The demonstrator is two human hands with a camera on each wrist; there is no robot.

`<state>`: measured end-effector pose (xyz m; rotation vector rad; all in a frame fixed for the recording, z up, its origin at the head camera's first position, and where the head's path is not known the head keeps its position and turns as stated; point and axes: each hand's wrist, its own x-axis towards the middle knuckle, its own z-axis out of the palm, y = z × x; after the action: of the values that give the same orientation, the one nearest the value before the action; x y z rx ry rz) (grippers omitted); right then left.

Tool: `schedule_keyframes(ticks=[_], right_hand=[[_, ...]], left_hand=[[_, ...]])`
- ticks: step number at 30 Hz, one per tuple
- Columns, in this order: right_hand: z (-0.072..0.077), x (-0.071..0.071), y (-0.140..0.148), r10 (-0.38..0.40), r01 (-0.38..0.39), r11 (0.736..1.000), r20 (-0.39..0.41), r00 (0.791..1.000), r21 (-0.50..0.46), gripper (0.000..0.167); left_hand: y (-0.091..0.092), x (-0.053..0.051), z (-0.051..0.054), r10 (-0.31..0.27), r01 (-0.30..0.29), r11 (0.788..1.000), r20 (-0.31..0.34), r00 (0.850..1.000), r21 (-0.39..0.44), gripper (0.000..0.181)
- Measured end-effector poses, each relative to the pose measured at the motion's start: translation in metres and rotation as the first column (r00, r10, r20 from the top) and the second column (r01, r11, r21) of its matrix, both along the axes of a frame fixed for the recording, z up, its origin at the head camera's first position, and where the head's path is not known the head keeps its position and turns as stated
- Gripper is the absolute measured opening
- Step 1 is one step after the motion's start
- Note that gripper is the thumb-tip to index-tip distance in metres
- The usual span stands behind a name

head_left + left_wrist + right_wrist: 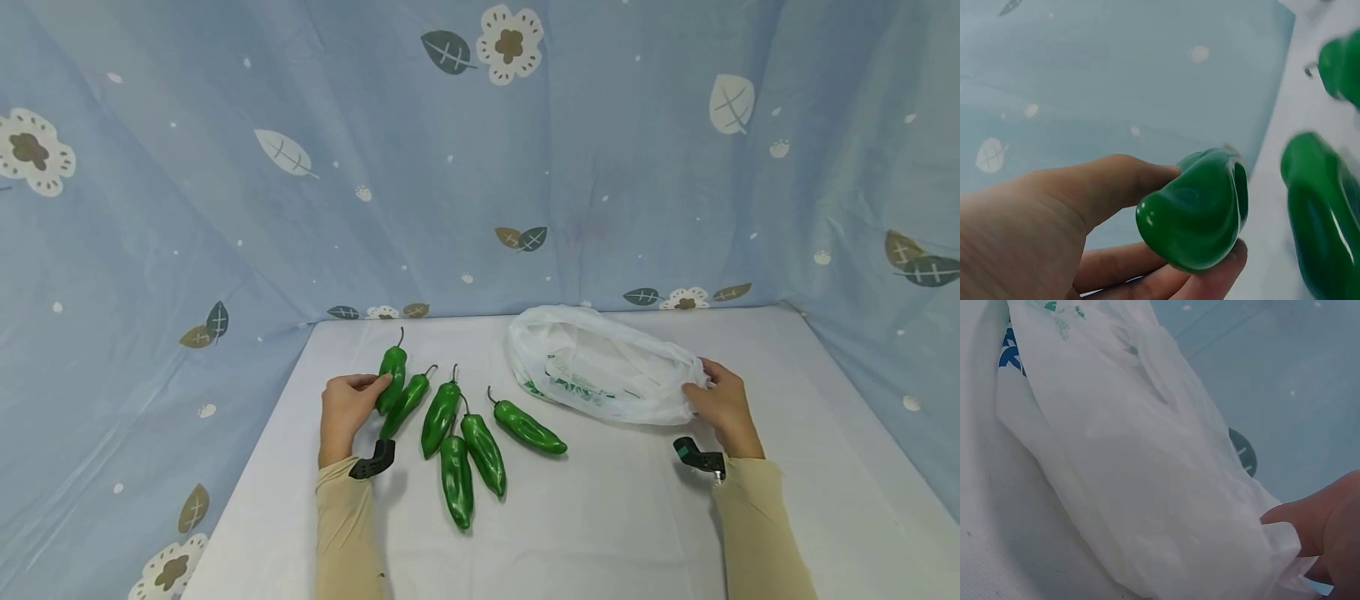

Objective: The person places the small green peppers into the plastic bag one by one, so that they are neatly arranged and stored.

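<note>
My left hand (350, 410) grips a green pepper (392, 367) between thumb and fingers; the left wrist view shows this held pepper (1194, 215) end-on. Just right of it lies another green pepper (406, 405). Several more lie toward the middle of the table, among them one pepper (457, 483) nearest the front and one pepper (528, 427) closest to the bag. At the right, my right hand (723, 406) pinches the edge of a white plastic bag (592, 367) with green print. In the right wrist view, the bag's film (1147, 469) bunches at the thumb.
A white cloth (585, 533) covers the table. Blue curtains (450, 167) with flowers and leaves hang along the back and both sides. A black wrist camera (373, 460) sits at the left cuff, and another camera (699, 457) at the right cuff.
</note>
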<state>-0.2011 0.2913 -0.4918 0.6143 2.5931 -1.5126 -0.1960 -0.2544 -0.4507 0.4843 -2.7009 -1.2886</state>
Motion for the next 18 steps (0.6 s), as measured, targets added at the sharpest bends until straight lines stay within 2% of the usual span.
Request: schedule_keyframes(ticks=[18], right_hand=[[0.002,0.001,0.001,-0.012,0.012,1.000,0.003,1.000,-0.021,0.071]], left_hand=[[0.035,-0.001,0.016,-0.108,0.109,0.982,-0.013,0.994,0.154,0.043]])
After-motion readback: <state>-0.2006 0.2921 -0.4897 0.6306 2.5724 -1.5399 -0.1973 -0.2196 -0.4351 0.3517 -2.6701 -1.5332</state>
